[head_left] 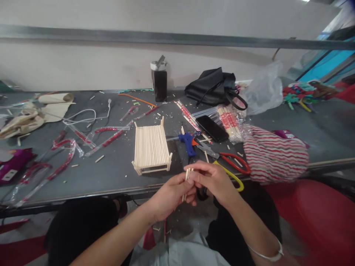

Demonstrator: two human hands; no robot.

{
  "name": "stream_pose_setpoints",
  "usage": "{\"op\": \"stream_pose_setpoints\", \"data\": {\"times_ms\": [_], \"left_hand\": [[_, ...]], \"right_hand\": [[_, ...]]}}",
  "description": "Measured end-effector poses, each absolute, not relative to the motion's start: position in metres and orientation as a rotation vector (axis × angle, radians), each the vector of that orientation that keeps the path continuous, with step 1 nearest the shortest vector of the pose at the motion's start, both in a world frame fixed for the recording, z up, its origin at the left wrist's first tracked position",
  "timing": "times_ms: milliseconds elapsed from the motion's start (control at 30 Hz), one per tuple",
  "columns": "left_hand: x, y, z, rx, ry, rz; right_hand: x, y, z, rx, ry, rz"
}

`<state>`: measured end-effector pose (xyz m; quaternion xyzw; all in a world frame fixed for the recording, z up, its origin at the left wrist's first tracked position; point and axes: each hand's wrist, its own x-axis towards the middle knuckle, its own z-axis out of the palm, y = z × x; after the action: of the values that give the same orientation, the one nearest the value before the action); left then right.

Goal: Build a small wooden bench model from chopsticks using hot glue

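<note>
My left hand (177, 192) is closed around a few short wooden sticks (187, 174), held upright just off the table's front edge. Fingertips of my right hand (213, 179) pinch the same sticks near their upper ends. To the left of my hands stands a small bed-shaped frame (151, 146) of pale wooden sticks, with a slatted top and raised corner posts. A blue glue gun (188, 143) lies beyond my hands, beside scissors with red handles (235, 162). A yellow handle (234, 175) shows partly behind my right hand.
A black phone (212, 128) and wrapped stick packs (229, 122) lie behind the glue gun. At the back are a bottle (159, 79) and a black bag (212, 87). Torn plastic wrappers (65, 153) litter the left; a striped cloth (274, 153) sits right. A red stool (318, 214) stands below.
</note>
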<state>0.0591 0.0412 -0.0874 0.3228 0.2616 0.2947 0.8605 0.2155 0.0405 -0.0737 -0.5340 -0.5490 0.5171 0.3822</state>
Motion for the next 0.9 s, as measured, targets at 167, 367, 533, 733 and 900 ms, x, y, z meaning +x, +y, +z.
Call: {"op": "stream_pose_setpoints", "data": {"times_ms": [167,367,533,733,900], "left_hand": [[0.062,0.048,-0.08,1.097,0.627,0.639],[0.063,0.05,-0.077,1.801,0.94,0.833],[0.065,0.047,-0.088,1.984,1.069,0.851],[0.077,0.055,-0.089,2.078,1.107,0.762],[0.091,0.058,-0.086,2.042,1.042,0.803]], "right_hand": [[0.225,0.043,-0.067,-1.293,-1.458,1.152],[0.249,0.042,-0.063,-1.439,-1.439,0.578],[0.255,0.041,-0.078,-1.516,-1.504,0.494],[0.251,0.037,-0.078,-1.507,-1.605,0.428],[0.246,0.037,-0.076,-1.483,-1.67,0.371]]}}
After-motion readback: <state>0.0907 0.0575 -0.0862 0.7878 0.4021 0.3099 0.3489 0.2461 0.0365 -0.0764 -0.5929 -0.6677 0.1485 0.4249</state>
